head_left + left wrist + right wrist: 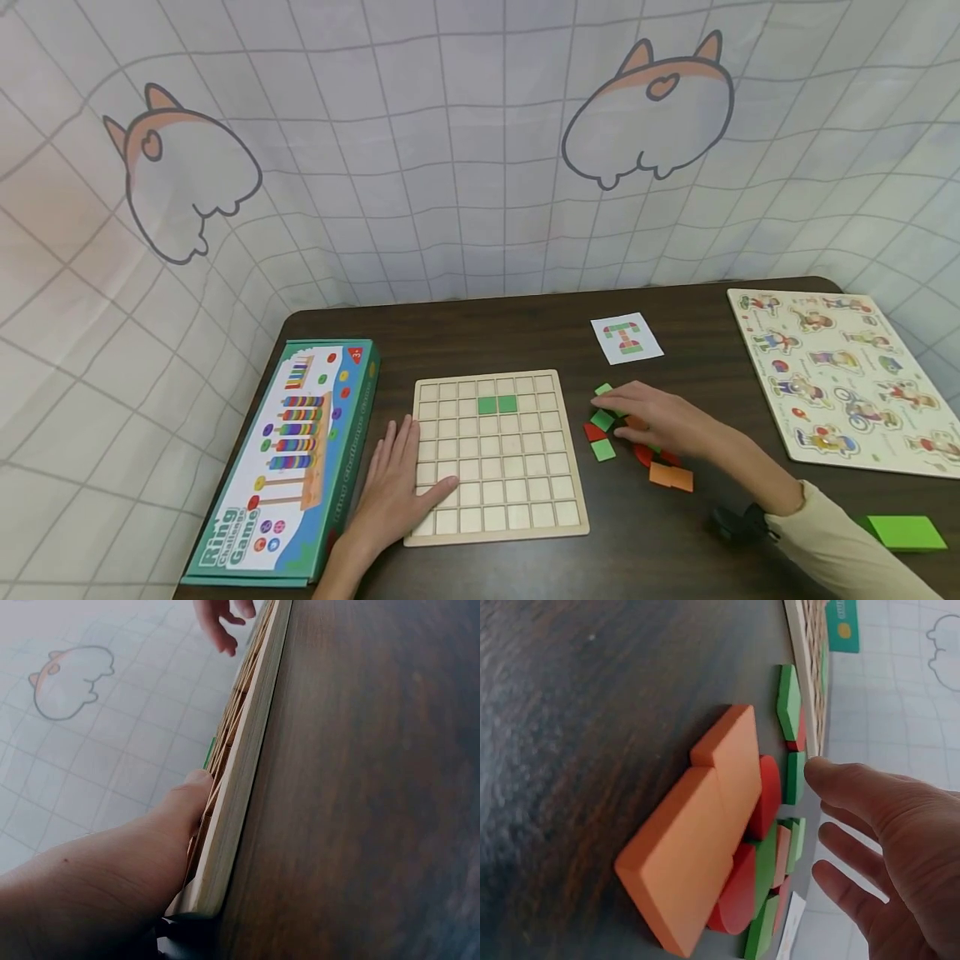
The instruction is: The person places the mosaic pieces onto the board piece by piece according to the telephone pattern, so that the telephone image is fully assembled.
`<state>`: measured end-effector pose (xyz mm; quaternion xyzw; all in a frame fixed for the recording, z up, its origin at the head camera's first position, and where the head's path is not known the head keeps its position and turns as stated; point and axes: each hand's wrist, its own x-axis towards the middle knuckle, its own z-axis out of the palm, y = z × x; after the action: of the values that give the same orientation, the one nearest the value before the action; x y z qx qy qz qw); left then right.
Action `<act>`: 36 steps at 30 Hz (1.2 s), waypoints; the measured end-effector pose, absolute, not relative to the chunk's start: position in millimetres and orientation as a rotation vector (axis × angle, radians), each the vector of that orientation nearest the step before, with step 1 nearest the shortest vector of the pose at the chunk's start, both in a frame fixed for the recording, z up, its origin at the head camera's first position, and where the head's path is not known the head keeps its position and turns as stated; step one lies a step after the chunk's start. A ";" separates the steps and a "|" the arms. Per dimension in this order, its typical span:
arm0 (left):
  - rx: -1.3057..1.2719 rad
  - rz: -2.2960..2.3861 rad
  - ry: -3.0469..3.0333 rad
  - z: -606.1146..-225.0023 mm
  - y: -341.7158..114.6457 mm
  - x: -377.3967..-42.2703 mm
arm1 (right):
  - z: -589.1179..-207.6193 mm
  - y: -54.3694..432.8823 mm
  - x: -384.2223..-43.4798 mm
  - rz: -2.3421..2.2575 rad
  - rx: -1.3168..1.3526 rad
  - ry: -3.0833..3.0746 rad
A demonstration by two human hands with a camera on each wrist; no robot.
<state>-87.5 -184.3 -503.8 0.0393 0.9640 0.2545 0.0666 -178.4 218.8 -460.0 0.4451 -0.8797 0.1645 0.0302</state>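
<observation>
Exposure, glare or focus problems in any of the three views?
Head: fairly even light, no strong glare, dark tabletop against pale backdrop; left wrist: backdrop washed out upper left, tabletop blurred lower right; right wrist: orange blocks fairly crisp, faint sheen on the tabletop.

Pale gridded cloth [480, 192] (cartoon animal prints [675, 121], orange-trimmed) hanging behind dark wood-grain table [472, 337].

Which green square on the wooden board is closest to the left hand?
The leftmost flat green square tile on the pale wooden grid board. The other green square tile sits just right of it, farther from the left hand.
</observation>
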 end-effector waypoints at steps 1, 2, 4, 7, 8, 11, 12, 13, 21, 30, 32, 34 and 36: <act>0.118 0.765 2.907 -503.9 -184.2 -87.5 | -460.4 218.1 -178.7 0.507 1.380 -2.726; 0.117 0.766 2.906 -503.9 -184.1 -87.4 | -460.7 217.6 -178.8 0.506 1.386 -2.739; 0.114 0.766 2.903 -503.8 -184.0 -87.3 | -461.7 216.6 -179.2 0.498 1.392 -2.762; 0.112 0.768 2.901 -503.4 -184.0 -87.2 | -463.1 215.2 -179.7 0.503 1.395 -2.765; 0.111 0.771 2.901 -503.2 -184.0 -87.2 | -463.5 214.7 -179.9 0.510 1.399 -2.757; 0.114 0.775 2.902 -502.6 -184.0 -87.1 | -465.0 213.3 -180.8 0.511 1.427 -2.726; 0.117 0.776 2.902 -502.6 -184.0 -87.1 | -465.5 213.2 -181.1 0.509 1.442 -2.713; 0.121 0.779 2.902 -502.7 -184.1 -87.1 | -466.0 213.0 -181.5 0.508 1.458 -2.699; 0.142 0.788 2.906 -503.0 -183.7 -87.3 | -467.8 211.0 -183.3 0.527 1.467 -2.672; 0.144 0.789 2.909 -503.4 -183.0 -88.3 | -435.3 223.0 -197.0 0.535 1.366 -2.513; 0.142 0.788 2.910 -502.7 -183.1 -88.3 | -427.2 227.5 -200.2 0.561 1.312 -2.505; 0.139 0.787 2.908 -502.1 -183.4 -88.1 | -421.3 230.6 -200.6 0.568 1.268 -2.520; 0.136 0.785 2.904 -501.7 -183.6 -87.7 | -417.4 232.7 -199.6 0.572 1.240 -2.547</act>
<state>-87.7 -183.6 -501.7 0.0450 0.9623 0.2601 0.0650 -199.6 232.7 -417.4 0.4256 -0.8744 0.1963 0.1254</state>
